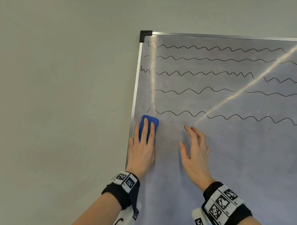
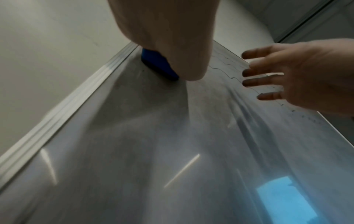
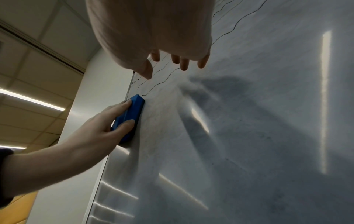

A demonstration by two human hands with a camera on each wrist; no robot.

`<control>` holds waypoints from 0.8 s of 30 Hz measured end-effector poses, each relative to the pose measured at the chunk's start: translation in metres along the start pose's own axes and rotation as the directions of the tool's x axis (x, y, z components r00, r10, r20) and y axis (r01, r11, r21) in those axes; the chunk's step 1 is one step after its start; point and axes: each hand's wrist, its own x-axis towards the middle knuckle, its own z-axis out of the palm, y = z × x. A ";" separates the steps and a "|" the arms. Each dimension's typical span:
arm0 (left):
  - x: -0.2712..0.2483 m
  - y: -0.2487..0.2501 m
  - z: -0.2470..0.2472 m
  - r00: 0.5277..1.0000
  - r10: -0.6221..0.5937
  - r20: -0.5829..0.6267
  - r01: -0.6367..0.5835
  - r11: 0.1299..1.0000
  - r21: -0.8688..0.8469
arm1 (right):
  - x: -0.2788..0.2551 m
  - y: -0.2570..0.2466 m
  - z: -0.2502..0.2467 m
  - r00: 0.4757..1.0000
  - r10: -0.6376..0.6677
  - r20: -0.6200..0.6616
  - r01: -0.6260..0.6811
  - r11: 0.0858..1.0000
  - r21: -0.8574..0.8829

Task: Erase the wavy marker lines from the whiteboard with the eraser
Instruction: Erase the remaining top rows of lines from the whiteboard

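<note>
A blue eraser (image 1: 153, 122) lies flat against the whiteboard (image 1: 237, 163), close to the board's left frame edge. My left hand (image 1: 143, 138) grips it, with fingers laid over its back and the thumb at its side. The eraser (image 3: 135, 109) sits just under the left end of the lowest wavy line (image 1: 185, 111). Several black wavy marker lines (image 1: 220, 48) run across the upper board. My right hand (image 1: 190, 139) hovers open to the right of the eraser with fingers spread, holding nothing. In the left wrist view the eraser (image 2: 155, 62) pokes out beneath my palm.
The board's aluminium frame (image 1: 136, 86) with a black corner cap (image 1: 145, 35) borders a plain wall (image 1: 57, 87) on the left. The board below the lowest line shows only faint grey smears. Ceiling lights (image 3: 32, 99) reflect as streaks on the board.
</note>
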 end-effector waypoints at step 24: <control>0.040 0.009 -0.008 0.995 0.086 -0.044 -0.082 0.994 0.073 | -0.002 0.009 -0.011 0.999 0.031 -0.011 -0.031 1.000 0.000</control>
